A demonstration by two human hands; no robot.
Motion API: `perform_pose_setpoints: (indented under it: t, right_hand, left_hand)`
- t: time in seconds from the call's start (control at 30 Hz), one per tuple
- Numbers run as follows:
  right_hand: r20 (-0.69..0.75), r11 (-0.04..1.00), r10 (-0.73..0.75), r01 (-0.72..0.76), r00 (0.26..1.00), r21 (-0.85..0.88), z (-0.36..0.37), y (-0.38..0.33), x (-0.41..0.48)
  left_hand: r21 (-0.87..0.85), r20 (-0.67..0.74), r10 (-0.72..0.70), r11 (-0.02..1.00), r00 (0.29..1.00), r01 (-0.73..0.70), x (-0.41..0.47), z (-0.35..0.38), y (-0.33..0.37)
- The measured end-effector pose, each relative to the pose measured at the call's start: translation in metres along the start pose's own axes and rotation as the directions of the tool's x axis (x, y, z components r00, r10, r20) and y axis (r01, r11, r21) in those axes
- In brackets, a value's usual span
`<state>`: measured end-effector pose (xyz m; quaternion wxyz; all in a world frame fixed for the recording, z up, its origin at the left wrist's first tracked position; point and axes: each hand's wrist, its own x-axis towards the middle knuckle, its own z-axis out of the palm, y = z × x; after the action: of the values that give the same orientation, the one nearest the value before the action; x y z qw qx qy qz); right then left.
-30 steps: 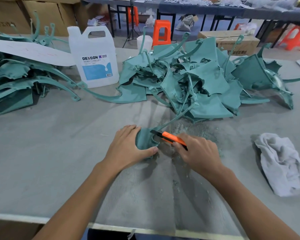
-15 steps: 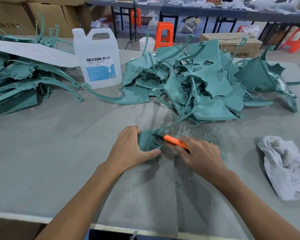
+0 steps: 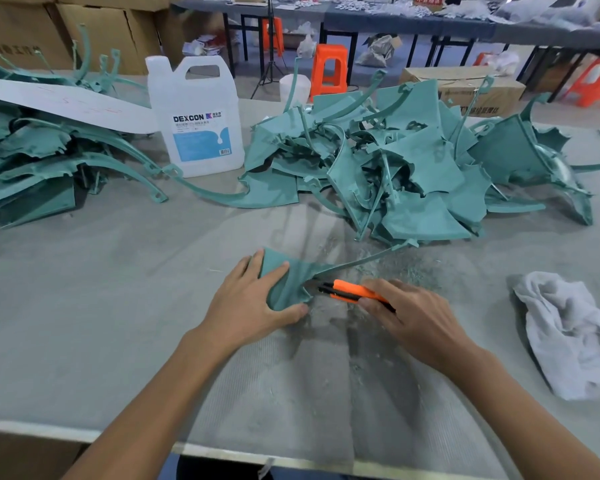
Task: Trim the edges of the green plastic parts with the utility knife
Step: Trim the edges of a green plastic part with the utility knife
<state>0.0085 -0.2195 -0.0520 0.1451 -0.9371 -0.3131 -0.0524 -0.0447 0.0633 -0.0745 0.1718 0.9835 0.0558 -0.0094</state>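
A green plastic part (image 3: 289,284) with a long thin arm lies on the grey table (image 3: 84,306) in front of me. My left hand (image 3: 253,306) grips its broad end, thumb below and fingers over the top. My right hand (image 3: 413,317) holds the orange utility knife (image 3: 352,291), whose tip meets the part's right edge. A big heap of green parts (image 3: 413,168) lies behind, and another stack of green parts (image 3: 42,157) sits at the far left.
A white DEXCON jug (image 3: 198,119) stands at the back between the piles. A crumpled white rag (image 3: 568,334) lies to the right. Green shavings (image 3: 395,268) litter the table near the knife. Cardboard boxes, orange stools and dark tables stand beyond.
My left hand has turned the part a little, so more of its green face shows above my fingers. The knife stays at the part's right edge.
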Motion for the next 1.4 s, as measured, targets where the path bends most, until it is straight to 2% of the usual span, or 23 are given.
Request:
perform_pose_setpoints:
  t: [0.13,0.23,0.37,0.47,0.57,0.7,0.83,0.93,1.03,1.13,1.4]
  right_hand:
    - [0.074,0.996,-0.006,0.013,0.997,-0.092,-0.002,0.000,0.005]
    - [0.019,0.995,-0.012,0.014,1.000,-0.099,-0.001,-0.002,0.008]
    - [0.052,0.996,-0.040,0.044,0.998,-0.081,0.000,-0.004,0.009]
    - [0.010,0.995,-0.022,0.023,1.000,-0.101,-0.002,0.000,0.012]
    - [0.019,0.998,-0.001,0.002,1.000,-0.069,-0.003,0.004,0.010]
    - [-0.089,0.993,0.115,-0.113,0.989,0.030,-0.008,0.009,0.002]
    - [-0.106,0.994,0.070,-0.060,0.992,0.092,-0.004,-0.007,-0.020]
    - [-0.103,0.998,0.036,-0.031,0.994,0.054,0.002,-0.018,-0.034]
    - [-0.098,0.999,0.036,-0.036,0.995,-0.005,0.002,-0.022,-0.037]
    - [-0.166,0.993,0.093,-0.104,0.982,-0.060,0.000,-0.022,-0.034]
    - [-0.162,0.993,0.109,-0.116,0.981,-0.037,-0.007,-0.016,-0.039]
  left_hand:
    - [-0.056,-0.030,-0.041,0.998,0.999,0.039,0.001,-0.002,0.000]
    - [-0.084,-0.021,-0.061,0.995,0.998,0.059,0.001,-0.002,0.000]
    - [-0.124,-0.037,-0.048,0.991,0.998,0.043,0.000,-0.004,0.001]
    - [-0.133,-0.037,-0.044,0.990,0.998,0.039,0.000,-0.006,0.001]
    - [-0.099,-0.001,-0.048,0.994,0.999,0.048,0.000,-0.007,0.001]
    - [0.020,0.105,-0.008,1.000,0.994,0.006,0.000,-0.007,-0.008]
    - [0.062,-0.027,-0.001,0.998,1.000,0.003,-0.008,0.006,-0.011]
    - [0.021,-0.106,-0.015,1.000,0.994,0.018,-0.007,0.013,-0.005]
    - [-0.024,-0.087,-0.006,1.000,0.996,0.004,-0.006,0.014,-0.002]
    - [-0.056,-0.049,-0.011,0.998,0.999,0.008,-0.007,0.014,-0.002]
    - [-0.088,-0.027,-0.010,0.996,1.000,0.007,-0.007,0.014,-0.002]
